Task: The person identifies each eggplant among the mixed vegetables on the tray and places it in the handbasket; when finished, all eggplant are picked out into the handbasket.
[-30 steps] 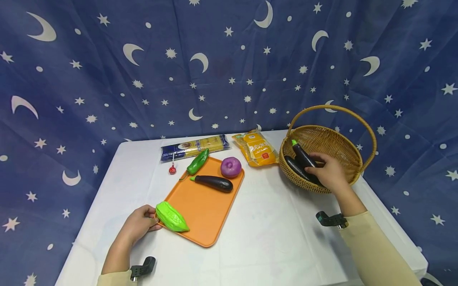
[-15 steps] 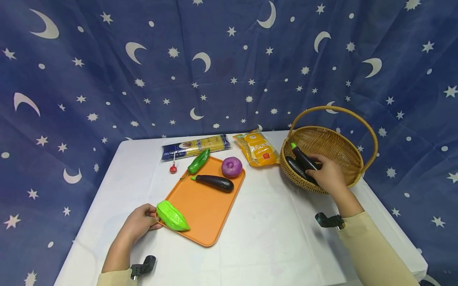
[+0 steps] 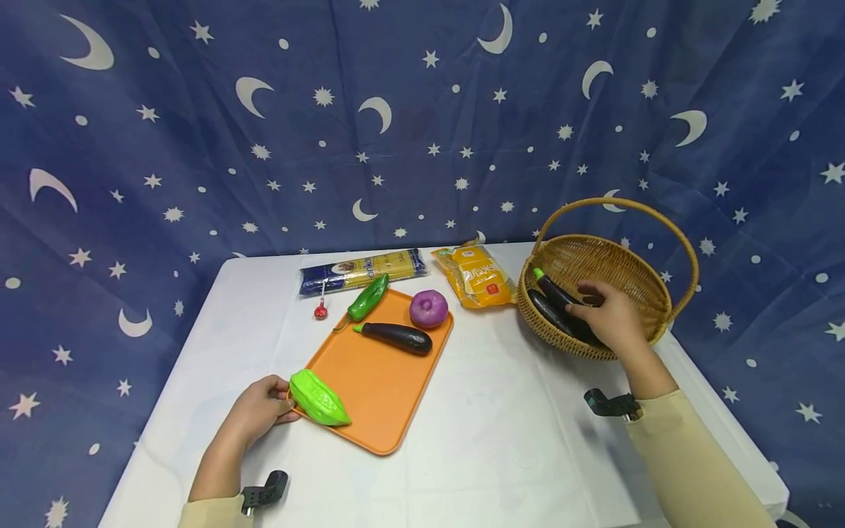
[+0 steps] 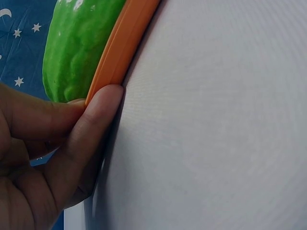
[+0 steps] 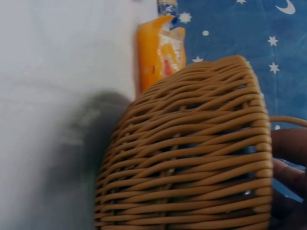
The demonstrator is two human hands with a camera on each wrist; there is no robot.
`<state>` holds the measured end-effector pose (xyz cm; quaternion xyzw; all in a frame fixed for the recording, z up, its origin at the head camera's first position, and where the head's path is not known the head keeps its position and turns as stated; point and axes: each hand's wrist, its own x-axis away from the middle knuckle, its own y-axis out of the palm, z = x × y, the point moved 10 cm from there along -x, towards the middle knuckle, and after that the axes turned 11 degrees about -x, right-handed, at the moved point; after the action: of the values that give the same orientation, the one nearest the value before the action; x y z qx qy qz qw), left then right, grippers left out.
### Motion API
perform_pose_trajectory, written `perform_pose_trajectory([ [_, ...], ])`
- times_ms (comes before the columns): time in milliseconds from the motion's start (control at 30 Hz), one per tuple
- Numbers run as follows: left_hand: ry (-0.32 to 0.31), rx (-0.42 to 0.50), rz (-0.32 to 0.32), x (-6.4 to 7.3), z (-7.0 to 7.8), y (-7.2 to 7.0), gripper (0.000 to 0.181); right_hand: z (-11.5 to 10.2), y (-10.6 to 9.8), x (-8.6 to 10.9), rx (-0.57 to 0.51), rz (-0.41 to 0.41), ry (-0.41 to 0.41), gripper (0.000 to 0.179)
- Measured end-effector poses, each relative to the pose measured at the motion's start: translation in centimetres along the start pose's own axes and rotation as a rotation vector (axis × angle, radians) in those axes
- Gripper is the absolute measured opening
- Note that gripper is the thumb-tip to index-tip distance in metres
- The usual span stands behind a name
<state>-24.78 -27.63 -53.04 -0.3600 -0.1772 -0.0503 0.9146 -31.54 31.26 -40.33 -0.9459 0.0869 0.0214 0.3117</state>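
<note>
My left hand (image 3: 257, 414) pinches the near-left corner of an orange tray (image 3: 379, 389), thumb and finger on its rim (image 4: 117, 60) in the left wrist view. A bright green ridged vegetable (image 3: 318, 398), like a bitter melon, lies on that corner. Farther back on the tray are an eggplant (image 3: 399, 338), a purple onion (image 3: 429, 309) and a green pepper (image 3: 368, 297) across its edge. My right hand (image 3: 614, 315) is inside the wicker basket (image 3: 607, 257), its fingers spread loosely over an eggplant (image 3: 553, 290). Another eggplant (image 3: 545, 309) lies beside that one. The basket wall (image 5: 192, 158) hides much of this hand in the right wrist view.
Behind the tray lie a spaghetti pack (image 3: 366, 271) and a red lollipop (image 3: 320, 312). An orange-yellow bag (image 3: 475, 277) sits just left of the basket. The basket's tall handle (image 3: 630, 204) arches above it. A starry blue curtain (image 3: 409, 132) hangs at the table's back.
The upper eggplant has settled lower in the basket beside the other. My right hand has shifted slightly right, its fingers loosening from it. The left hand stays at the tray corner.
</note>
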Motion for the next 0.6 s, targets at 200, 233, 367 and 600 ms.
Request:
perform_pose_trajectory([
  [200, -0.005, -0.013, 0.002, 0.0, 0.0, 0.0, 0.027, -0.5, -0.8, -0.2, -0.087, 0.037, 0.037, 0.06],
  [233, -0.005, -0.012, 0.003, 0.1, 0.0, -0.1, 0.027, -0.7, -0.8, -0.3, -0.098, 0.041, 0.037, 0.06],
  [367, -0.001, -0.01, 0.007, 0.1, 0.1, -0.2, 0.028, -1.2, -0.8, -0.3, -0.149, 0.048, 0.03, 0.061],
  [600, 0.0, 0.004, 0.011, 0.0, 0.0, -0.2, 0.027, -2.4, 0.1, -0.5, -0.211, 0.042, 0.012, 0.061],
])
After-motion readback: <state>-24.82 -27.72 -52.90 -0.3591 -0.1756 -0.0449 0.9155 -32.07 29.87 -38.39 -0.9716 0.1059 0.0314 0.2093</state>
